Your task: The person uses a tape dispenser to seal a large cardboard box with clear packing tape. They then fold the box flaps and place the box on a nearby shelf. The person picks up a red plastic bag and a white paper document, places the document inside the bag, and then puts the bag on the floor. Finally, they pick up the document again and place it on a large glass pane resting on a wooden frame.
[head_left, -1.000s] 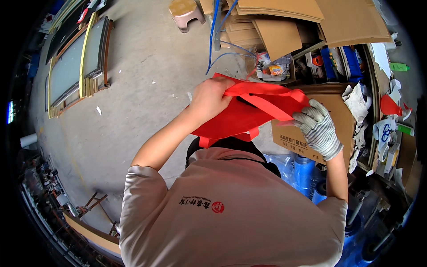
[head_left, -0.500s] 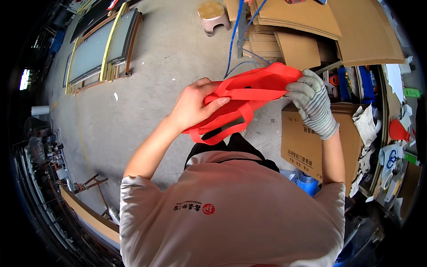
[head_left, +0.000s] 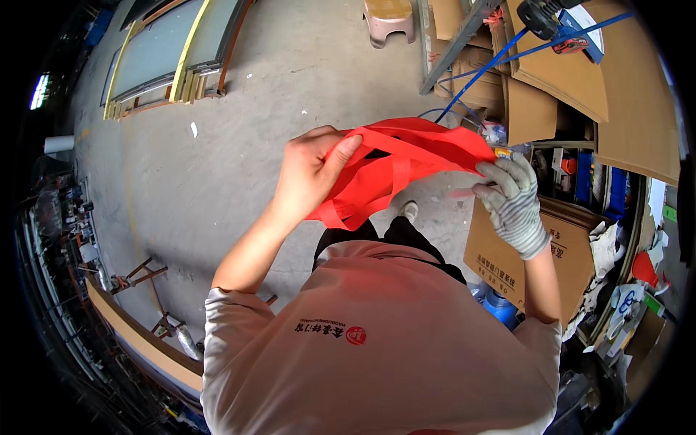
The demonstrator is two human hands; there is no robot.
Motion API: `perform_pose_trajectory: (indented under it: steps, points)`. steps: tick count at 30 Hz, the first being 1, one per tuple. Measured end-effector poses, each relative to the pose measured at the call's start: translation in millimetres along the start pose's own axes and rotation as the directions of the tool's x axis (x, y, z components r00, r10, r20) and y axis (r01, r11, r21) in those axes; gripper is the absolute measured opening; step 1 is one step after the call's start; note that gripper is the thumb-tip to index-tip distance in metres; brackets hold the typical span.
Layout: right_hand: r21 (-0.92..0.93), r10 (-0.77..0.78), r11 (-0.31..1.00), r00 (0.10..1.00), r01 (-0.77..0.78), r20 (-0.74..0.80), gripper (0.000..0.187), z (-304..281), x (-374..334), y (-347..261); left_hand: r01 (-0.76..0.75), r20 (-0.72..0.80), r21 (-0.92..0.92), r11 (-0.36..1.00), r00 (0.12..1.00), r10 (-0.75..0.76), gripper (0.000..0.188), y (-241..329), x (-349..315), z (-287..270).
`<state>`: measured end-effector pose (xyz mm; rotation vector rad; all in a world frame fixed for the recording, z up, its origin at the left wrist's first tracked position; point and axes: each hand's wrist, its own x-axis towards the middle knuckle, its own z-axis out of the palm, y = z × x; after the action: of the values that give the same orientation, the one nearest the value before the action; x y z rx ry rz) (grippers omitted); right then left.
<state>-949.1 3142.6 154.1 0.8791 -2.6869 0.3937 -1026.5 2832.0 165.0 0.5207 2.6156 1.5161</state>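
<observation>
A red cloth tote bag (head_left: pixel 428 156) with long strap handles is stretched between my hands, in front of my waist. My bare left hand (head_left: pixel 312 167) grips its left end, with the thumb over a strap and the fingers mostly hidden behind the fabric. At the far right corner of the bag, my right hand (head_left: pixel 511 199) in a grey striped knit glove pinches the edge between its fingertips. One handle loop (head_left: pixel 344 217) hangs down near my left wrist. The bag looks limp and folded, with a dark gap showing under the upper strap.
Cardboard sheets (head_left: pixel 565 80) lie stacked at the far right, with a black power tool (head_left: pixel 540 18) and blue hose (head_left: pixel 500 58) beside them. A printed carton (head_left: pixel 507 254) stands below my right hand. A stool (head_left: pixel 389 20) and framed glass panels (head_left: pixel 159 61) are farther off.
My view has shifted, bringing more of the power tool into sight. The left thumb has moved up along the strap. My right hand has slid lower at the bag's corner, its fingers less wrapped.
</observation>
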Motion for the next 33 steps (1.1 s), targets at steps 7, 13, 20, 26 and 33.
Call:
perform_pose_trajectory:
  steps: [7,13,20,26,33]
  points:
    - [0.685,0.712,0.222,0.595,-0.694,0.373,0.024,53,87,31,0.629,0.446,-0.057,0.775,0.71,-0.544,0.07,-145,38,-61]
    - [0.787,0.741,-0.1,0.482,-0.609,0.467,0.028,85,141,35,0.434,0.662,0.58,0.689,0.242,-0.709,0.081,-267,-26,-71]
    - [0.856,0.733,-0.275,0.48,-0.438,0.482,0.031,112,190,42,0.712,0.533,0.493,0.501,0.208,-0.82,0.071,-354,-120,-53]
    - [0.843,0.766,-0.15,0.478,-0.516,0.429,0.017,141,195,59,0.724,0.277,0.447,0.526,0.447,-0.851,0.051,-411,-87,-97]
    - [0.855,0.831,-0.054,0.451,-0.516,0.325,0.024,199,193,93,0.608,0.145,-0.552,0.57,0.744,-0.653,0.042,-344,79,-131]
